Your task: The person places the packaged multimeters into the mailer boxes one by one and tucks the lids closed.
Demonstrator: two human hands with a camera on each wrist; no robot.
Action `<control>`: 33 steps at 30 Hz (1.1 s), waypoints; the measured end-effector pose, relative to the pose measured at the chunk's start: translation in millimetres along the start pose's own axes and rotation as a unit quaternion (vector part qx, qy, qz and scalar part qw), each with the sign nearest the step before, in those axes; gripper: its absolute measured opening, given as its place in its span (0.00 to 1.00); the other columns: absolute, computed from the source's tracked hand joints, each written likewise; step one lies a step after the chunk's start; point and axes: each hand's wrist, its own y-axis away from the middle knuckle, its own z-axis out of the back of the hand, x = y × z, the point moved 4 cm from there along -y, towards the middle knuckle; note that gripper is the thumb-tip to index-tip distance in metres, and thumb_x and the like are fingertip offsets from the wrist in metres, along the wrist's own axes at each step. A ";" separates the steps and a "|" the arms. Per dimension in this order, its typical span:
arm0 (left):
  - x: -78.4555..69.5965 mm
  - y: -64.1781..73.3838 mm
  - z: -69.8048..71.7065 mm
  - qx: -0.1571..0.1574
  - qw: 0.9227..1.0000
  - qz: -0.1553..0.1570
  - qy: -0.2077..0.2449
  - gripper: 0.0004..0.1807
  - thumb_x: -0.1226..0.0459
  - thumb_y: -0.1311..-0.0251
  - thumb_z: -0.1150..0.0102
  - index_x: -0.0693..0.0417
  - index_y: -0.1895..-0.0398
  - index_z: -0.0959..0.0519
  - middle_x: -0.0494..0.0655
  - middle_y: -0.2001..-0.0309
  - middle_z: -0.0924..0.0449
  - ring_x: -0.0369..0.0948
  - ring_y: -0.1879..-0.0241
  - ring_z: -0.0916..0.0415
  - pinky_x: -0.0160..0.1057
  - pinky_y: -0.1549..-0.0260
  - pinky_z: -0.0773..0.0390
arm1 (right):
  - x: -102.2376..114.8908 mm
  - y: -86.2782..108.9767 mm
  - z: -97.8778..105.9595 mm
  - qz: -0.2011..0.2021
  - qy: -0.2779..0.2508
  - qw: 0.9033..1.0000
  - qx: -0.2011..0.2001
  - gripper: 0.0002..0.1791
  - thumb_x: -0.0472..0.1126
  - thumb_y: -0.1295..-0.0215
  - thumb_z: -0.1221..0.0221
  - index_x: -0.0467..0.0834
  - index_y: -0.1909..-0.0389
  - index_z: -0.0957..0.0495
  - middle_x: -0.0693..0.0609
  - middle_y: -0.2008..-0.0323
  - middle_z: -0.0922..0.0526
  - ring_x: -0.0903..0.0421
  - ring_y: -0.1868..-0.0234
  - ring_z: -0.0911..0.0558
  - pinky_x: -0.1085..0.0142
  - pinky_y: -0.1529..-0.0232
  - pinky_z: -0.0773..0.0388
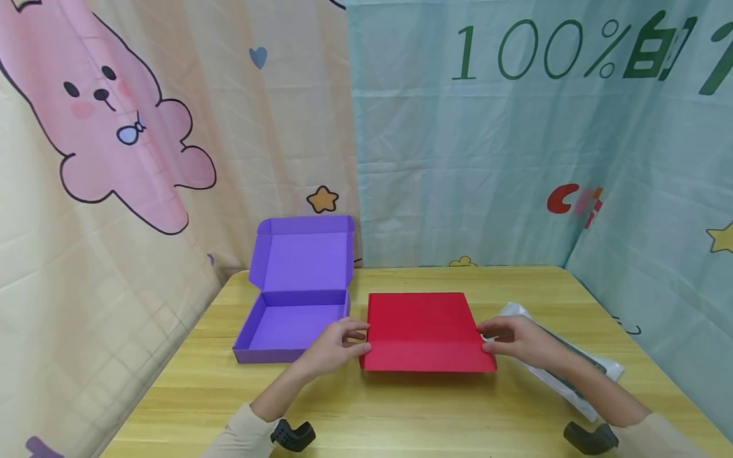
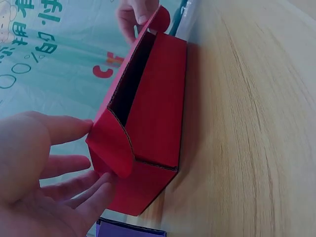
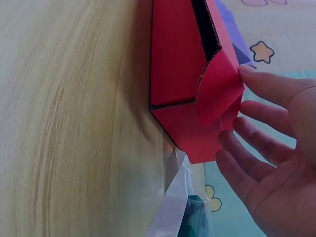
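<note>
Left hand point(image 1: 336, 342) and right hand point(image 1: 518, 339), fingers loosely parted, touch opposite side edges of the lid point(image 1: 426, 324) with no firm hold. From where I stand, left to right: purple box point(image 1: 306, 261), lid up, just outside the left hand; red box point(image 2: 158, 98), between both hands, lid slightly raised, its corrugated card presumably light, stiff, creasing easily at the flaps point(image 3: 217, 94), best held at the near side corners; clear bag point(image 3: 170, 210), beside the right hand.
</note>
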 end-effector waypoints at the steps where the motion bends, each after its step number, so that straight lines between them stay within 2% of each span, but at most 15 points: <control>1: -0.3 -0.5 -0.6 0.000 1.000 -0.003 -0.010 0.24 0.65 0.30 0.35 0.69 0.35 0.24 0.59 0.37 0.27 0.55 0.43 0.21 0.44 0.48 0.18 | 0.0 -0.4 0.2 0.007 0.012 1.000 -0.001 0.26 0.43 0.32 0.31 0.33 0.38 0.21 0.38 0.44 0.19 0.40 0.45 0.18 0.66 0.53 0.16; 5: -0.9 -2.0 -3.9 -0.002 0.999 -0.018 -0.051 0.23 0.66 0.31 0.35 0.69 0.36 0.23 0.57 0.38 0.26 0.54 0.44 0.20 0.47 0.46 0.19 | 2.2 -1.2 0.1 0.035 0.051 0.998 -0.002 0.25 0.45 0.33 0.30 0.35 0.41 0.19 0.37 0.41 0.21 0.38 0.43 0.21 0.59 0.51 0.15; 11: -1.9 -0.7 -7.7 -0.002 0.996 -0.027 -0.084 0.22 0.70 0.33 0.33 0.71 0.39 0.22 0.59 0.38 0.26 0.55 0.45 0.20 0.51 0.47 0.19 | 4.8 -2.8 -2.3 0.073 0.089 0.993 0.009 0.25 0.46 0.34 0.29 0.35 0.42 0.18 0.38 0.40 0.21 0.36 0.41 0.22 0.46 0.48 0.18; 15: -3.6 -0.9 -10.9 0.001 0.993 -0.027 -0.118 0.22 0.70 0.36 0.30 0.72 0.41 0.21 0.58 0.38 0.27 0.54 0.45 0.20 0.45 0.49 0.17 | 4.0 -5.4 -4.2 0.091 0.139 0.986 0.014 0.24 0.47 0.36 0.28 0.37 0.44 0.16 0.41 0.42 0.18 0.39 0.42 0.20 0.49 0.48 0.17; 18: -5.2 -1.7 -13.6 -0.001 0.989 -0.027 -0.146 0.21 0.71 0.37 0.29 0.73 0.43 0.20 0.57 0.38 0.28 0.51 0.46 0.19 0.42 0.50 0.17 | 3.8 -8.3 -4.4 0.100 0.188 0.977 0.013 0.23 0.48 0.38 0.26 0.39 0.47 0.14 0.44 0.44 0.16 0.41 0.44 0.18 0.52 0.49 0.16; 22: -7.8 -2.3 -15.5 -0.006 0.986 -0.026 -0.167 0.21 0.71 0.37 0.30 0.74 0.43 0.20 0.58 0.37 0.29 0.50 0.47 0.20 0.43 0.49 0.17 | 10.0 -14.1 -3.1 0.099 0.226 0.969 0.019 0.21 0.47 0.39 0.26 0.40 0.48 0.14 0.46 0.47 0.15 0.44 0.47 0.17 0.51 0.50 0.16; 25: -9.8 -2.0 -15.6 -0.003 0.983 -0.025 -0.183 0.21 0.71 0.37 0.30 0.74 0.43 0.20 0.58 0.37 0.29 0.52 0.44 0.23 0.46 0.47 0.19 | 21.2 -22.3 -5.1 0.104 0.237 0.965 0.033 0.23 0.49 0.37 0.27 0.41 0.46 0.15 0.48 0.48 0.15 0.45 0.47 0.17 0.49 0.50 0.17; 28: -11.3 -1.0 -16.0 0.003 0.980 -0.019 -0.198 0.22 0.69 0.36 0.30 0.74 0.43 0.20 0.58 0.36 0.29 0.54 0.40 0.27 0.48 0.43 0.21 | 33.7 -33.3 -12.2 0.127 0.235 0.963 0.046 0.26 0.50 0.35 0.29 0.40 0.41 0.17 0.49 0.46 0.16 0.45 0.44 0.18 0.47 0.46 0.18; 31: -11.0 0.0 -17.0 0.004 0.981 -0.014 -0.194 0.22 0.68 0.35 0.31 0.73 0.41 0.20 0.57 0.35 0.30 0.52 0.40 0.26 0.46 0.43 0.21 | 40.1 -46.1 -23.3 0.152 0.209 0.964 0.067 0.27 0.52 0.34 0.30 0.43 0.38 0.17 0.51 0.40 0.17 0.46 0.39 0.20 0.48 0.42 0.20; 33: -9.1 1.2 -18.5 0.000 0.981 -0.014 -0.194 0.23 0.68 0.35 0.31 0.73 0.41 0.20 0.56 0.34 0.30 0.48 0.44 0.22 0.44 0.45 0.19 | 38.6 -53.3 -31.7 0.154 0.176 0.968 0.096 0.28 0.51 0.34 0.30 0.45 0.36 0.18 0.51 0.37 0.19 0.47 0.34 0.23 0.50 0.39 0.23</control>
